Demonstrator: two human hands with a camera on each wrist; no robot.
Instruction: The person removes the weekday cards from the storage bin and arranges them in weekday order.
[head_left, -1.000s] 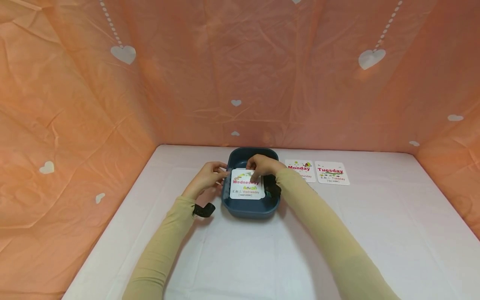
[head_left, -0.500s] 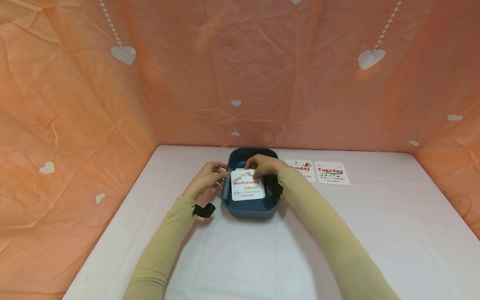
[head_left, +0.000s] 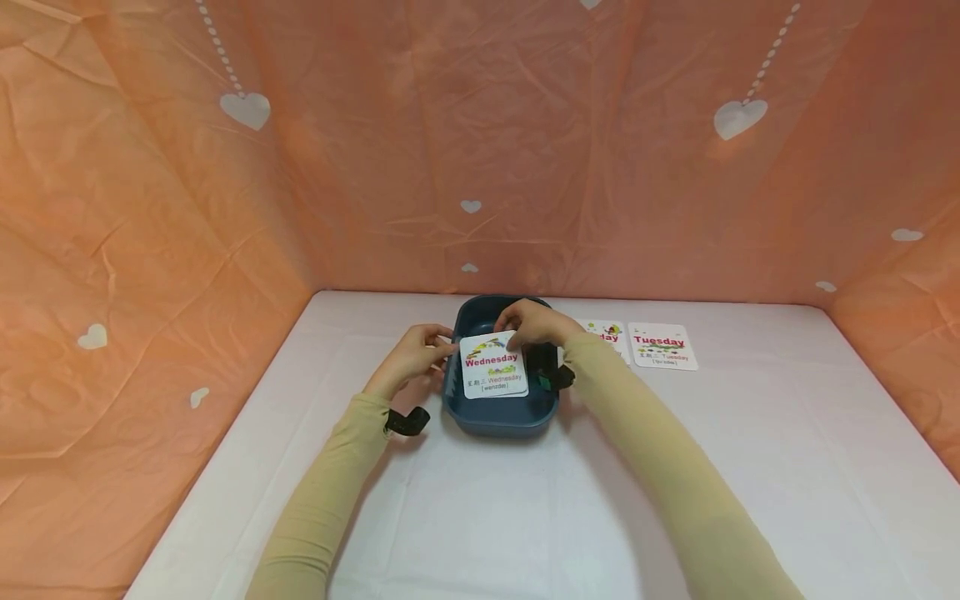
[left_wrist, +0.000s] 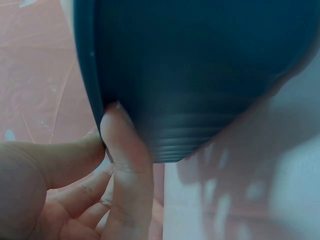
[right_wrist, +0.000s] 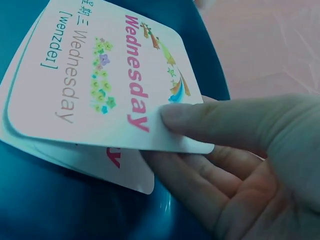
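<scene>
A dark blue plastic box [head_left: 501, 423] stands on the white-covered table. My left hand [head_left: 411, 360] pinches its left rim; in the left wrist view the thumb and a finger [left_wrist: 129, 150] grip the box wall from both sides. Over the box my right hand [head_left: 534, 323] pinches the Wednesday card [right_wrist: 100, 75] by its upper right corner, thumb on the printed face and fingers beneath. Below it in the box lie more cards [right_wrist: 132, 175], fanned slightly apart from it and mostly hidden. Pink letters show on one of these.
Right of the box, the Monday card [head_left: 613, 333] lies partly hidden behind the right wrist. Beside it is the Tuesday card [head_left: 664, 347], face up. An orange cloth [head_left: 480, 150] with white hearts hangs behind and at both sides of the table.
My right hand has lifted the Wednesday card slightly off the stack, and the hand has moved a little up and right. The left hand has stayed at the rim.
</scene>
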